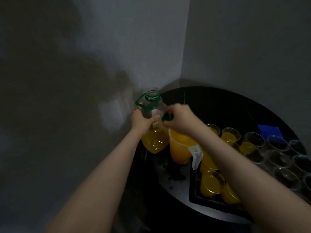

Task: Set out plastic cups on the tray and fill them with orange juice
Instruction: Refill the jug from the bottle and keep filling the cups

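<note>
- My left hand [140, 119] grips the uncapped juice bottle [154, 132] at the table's 9 o'clock edge.
- My right hand [179, 119] pinches the green cap [167, 117].
- Jug [180, 147] just beside the bottle; tray [195, 195] of cups [211, 184] at 3 o'clock.

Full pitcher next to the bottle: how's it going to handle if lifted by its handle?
The pitcher looks filled nearly to its rim, so probably heavy for its size and apt to slosh. Its one side handle likely makes it tip away when lifted. Thin translucent plastic suggests some wall flex.

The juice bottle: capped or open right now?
Open: the bottle shows a bare mouth, and the right hand holds the green cap beside it.
</note>
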